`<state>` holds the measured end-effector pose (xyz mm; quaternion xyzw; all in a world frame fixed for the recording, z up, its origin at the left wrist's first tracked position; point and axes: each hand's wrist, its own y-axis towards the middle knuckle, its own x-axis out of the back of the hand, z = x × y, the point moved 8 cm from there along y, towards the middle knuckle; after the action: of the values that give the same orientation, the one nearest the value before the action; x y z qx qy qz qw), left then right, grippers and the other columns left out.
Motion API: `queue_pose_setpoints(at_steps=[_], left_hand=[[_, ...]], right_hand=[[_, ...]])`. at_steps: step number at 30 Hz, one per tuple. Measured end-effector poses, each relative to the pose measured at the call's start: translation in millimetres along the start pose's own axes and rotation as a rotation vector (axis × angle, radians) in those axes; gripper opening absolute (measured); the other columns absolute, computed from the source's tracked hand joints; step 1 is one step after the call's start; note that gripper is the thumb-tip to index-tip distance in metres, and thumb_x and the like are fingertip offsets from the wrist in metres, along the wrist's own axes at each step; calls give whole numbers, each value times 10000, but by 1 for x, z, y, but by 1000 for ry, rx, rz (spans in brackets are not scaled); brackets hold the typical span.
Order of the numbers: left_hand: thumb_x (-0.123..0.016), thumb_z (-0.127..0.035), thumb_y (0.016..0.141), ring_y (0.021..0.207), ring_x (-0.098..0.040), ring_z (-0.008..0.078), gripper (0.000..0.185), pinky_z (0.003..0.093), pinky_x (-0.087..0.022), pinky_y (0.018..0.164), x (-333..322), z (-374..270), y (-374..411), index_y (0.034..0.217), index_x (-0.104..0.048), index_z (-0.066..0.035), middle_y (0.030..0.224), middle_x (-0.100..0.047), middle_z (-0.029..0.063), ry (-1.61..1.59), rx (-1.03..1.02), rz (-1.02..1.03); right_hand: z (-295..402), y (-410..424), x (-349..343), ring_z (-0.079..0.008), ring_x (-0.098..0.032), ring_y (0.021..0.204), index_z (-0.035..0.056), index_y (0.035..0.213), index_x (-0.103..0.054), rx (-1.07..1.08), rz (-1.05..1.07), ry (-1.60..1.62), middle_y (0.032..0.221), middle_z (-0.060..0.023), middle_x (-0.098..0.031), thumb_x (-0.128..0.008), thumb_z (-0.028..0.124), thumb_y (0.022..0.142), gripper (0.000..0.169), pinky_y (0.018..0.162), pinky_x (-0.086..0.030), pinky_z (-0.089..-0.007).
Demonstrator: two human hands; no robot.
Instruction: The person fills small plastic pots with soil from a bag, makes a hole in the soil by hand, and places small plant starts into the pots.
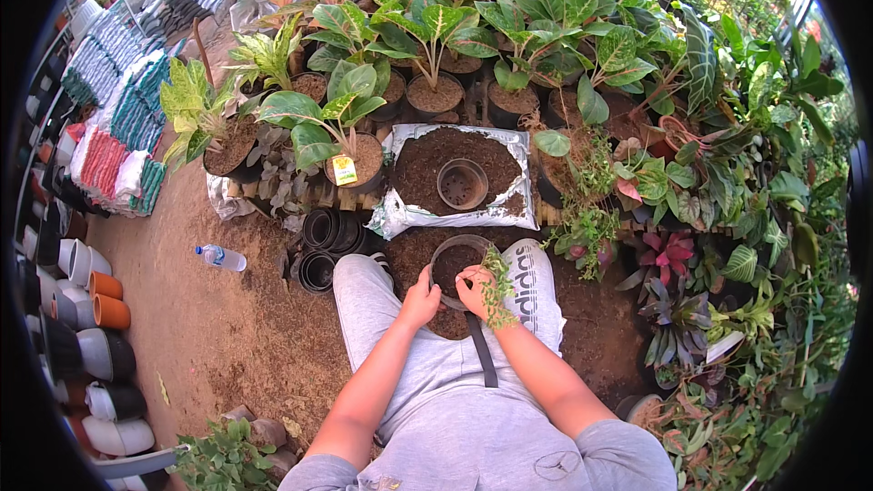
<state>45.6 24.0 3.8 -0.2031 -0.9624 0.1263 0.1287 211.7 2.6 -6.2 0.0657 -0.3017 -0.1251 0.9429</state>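
Between my knees, my left hand (421, 300) grips the left rim of a round plastic pot (466, 243) with dark soil (455, 262) inside. My right hand (477, 291) is at the pot's right side, its fingertips pinched over the soil, with a small leafy green sprig (500, 286) held against it. Whether the sprig's stem enters the soil cannot be told. Just beyond the pot, an opened white plastic sack (470, 220) lies flat, full of dark potting mix (423, 164). An empty dark plastic pot (462, 184) rests on the mix.
Potted aglaonemas (436, 92) stand on a slatted wooden bench (344, 199) ahead. Black nursery pots (320, 232) are grouped left of my knee, with a water bottle (222, 258) on the ground farther left. Foliage plants crowd the right; pots (109, 311) and stacked bags (112, 164) line the left.
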Motion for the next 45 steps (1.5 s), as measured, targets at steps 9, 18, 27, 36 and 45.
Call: queue_pose_setpoints(at_steps=[9,18,27,36,45], left_hand=[[-478,-97,989,766,-720,238,606,355,-614,676,-1,1,1,1545,-239,-59,1081,-673,195,-33,-5,43],[-490,-116,959,693,-720,234,631,363,-589,665,1,8,2,1544,-260,-58,949,-702,179,-42,2,1],[-481,-108,958,672,-716,227,617,353,-589,648,3,6,3,1535,-271,-51,924,-704,173,-70,17,-6],[-474,-93,961,666,-719,230,585,365,-592,636,10,2,2,1517,-300,-36,885,-716,174,-59,73,-71],[-483,-100,967,695,-732,240,600,363,-601,651,14,5,4,1532,-283,-63,987,-705,202,36,100,-101]], right_hand=[[3,9,0,-435,-406,1399,38,1370,-578,-146,206,-159,1485,-321,-420,-533,216,915,490,1171,-340,-426],[5,4,-7,-420,-583,1219,-17,1270,-630,-30,162,-91,1283,-285,-614,-559,160,890,424,1060,-464,-444],[23,10,11,-374,-645,1060,30,1128,-691,-67,99,-45,1123,-204,-675,-631,185,884,296,936,-514,-436],[28,10,27,-367,-638,988,45,943,-679,-110,52,-130,981,-162,-658,-696,252,859,223,879,-514,-440],[36,-3,5,-342,-668,881,69,907,-720,-47,314,-205,897,-129,-675,-669,240,852,187,777,-540,-442]])
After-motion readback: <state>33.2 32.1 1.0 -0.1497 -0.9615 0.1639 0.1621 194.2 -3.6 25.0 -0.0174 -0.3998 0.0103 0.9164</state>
